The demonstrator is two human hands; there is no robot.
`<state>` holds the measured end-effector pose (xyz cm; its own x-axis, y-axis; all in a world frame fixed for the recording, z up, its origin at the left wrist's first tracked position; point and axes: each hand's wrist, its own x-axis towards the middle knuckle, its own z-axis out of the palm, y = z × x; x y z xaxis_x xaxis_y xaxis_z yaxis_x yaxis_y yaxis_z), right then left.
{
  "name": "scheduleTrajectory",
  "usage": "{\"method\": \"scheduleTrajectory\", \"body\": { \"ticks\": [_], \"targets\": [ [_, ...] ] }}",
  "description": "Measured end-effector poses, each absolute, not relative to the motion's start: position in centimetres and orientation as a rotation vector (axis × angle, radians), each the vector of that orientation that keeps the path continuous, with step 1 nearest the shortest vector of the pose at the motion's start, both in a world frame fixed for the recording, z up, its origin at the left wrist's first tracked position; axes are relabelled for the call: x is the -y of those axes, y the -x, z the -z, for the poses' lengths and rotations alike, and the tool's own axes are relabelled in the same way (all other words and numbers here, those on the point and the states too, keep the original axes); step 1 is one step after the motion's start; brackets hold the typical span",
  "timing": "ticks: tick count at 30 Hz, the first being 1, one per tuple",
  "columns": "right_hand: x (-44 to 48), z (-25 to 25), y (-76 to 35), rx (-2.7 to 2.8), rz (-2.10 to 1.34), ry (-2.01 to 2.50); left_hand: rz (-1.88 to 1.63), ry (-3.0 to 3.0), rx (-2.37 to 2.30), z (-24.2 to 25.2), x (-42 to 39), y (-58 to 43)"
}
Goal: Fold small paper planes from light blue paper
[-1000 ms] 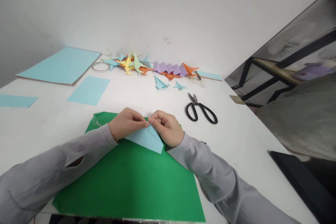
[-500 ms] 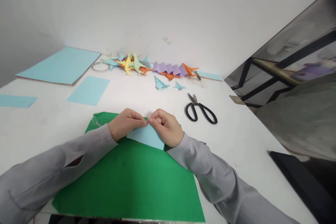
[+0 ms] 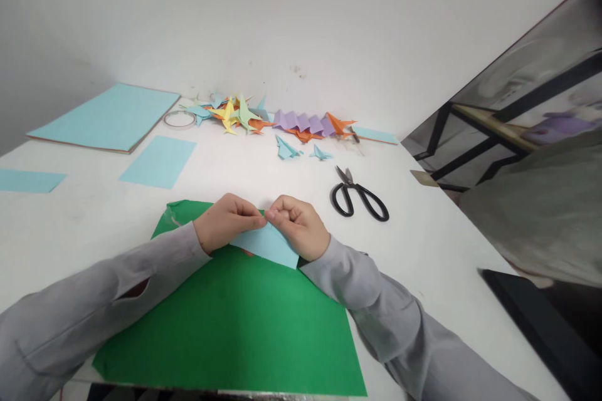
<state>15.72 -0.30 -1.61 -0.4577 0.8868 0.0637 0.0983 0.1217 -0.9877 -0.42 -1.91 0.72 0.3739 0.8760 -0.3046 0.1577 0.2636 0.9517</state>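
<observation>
A light blue sheet of paper (image 3: 269, 246) is held above the green board (image 3: 235, 326). Its upper edge is pinched by my left hand (image 3: 230, 222) and my right hand (image 3: 301, 225), whose thumbs almost meet there. Both hands are closed on the paper, so part of its upper edge is hidden behind the fingers. The lower edge slants down to the right. Black-handled scissors (image 3: 348, 187) lie with their blades a little apart on the white table, to the right of my right hand.
Folded paper shapes (image 3: 228, 116) in several colours and a purple pleated strip (image 3: 301, 122) line the wall. Two small blue folded pieces (image 3: 288, 149) lie before them. At left are a blue paper stack (image 3: 108, 116), a tape roll (image 3: 179, 119) and a blue rectangle (image 3: 160, 161).
The blue paper has shifted slightly to the right between my fingers. Both hands keep their pinch in nearly the same place.
</observation>
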Motion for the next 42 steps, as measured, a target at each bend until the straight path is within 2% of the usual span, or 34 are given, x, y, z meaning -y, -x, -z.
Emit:
{"method": "scheduleTrajectory", "body": {
  "ticks": [17,31,37,42],
  "targets": [
    [-0.5,1.7,-16.4,1.391,-1.470,1.002,-0.492,-1.109,-1.114,-1.9,1.0,1.5],
    [-0.9,1.9,-16.8,1.258,-1.481,1.037,-0.565,-1.066,-1.167,-1.8,0.4,2.7],
    [-0.5,1.7,-16.7,1.397,-1.592,0.980,-0.687,-1.095,-1.136,-1.7,0.8,1.7],
    [-0.3,1.5,-16.4,1.463,-1.593,0.985,-0.563,-1.255,-1.099,-1.5,1.6,1.2]
  ]
}}
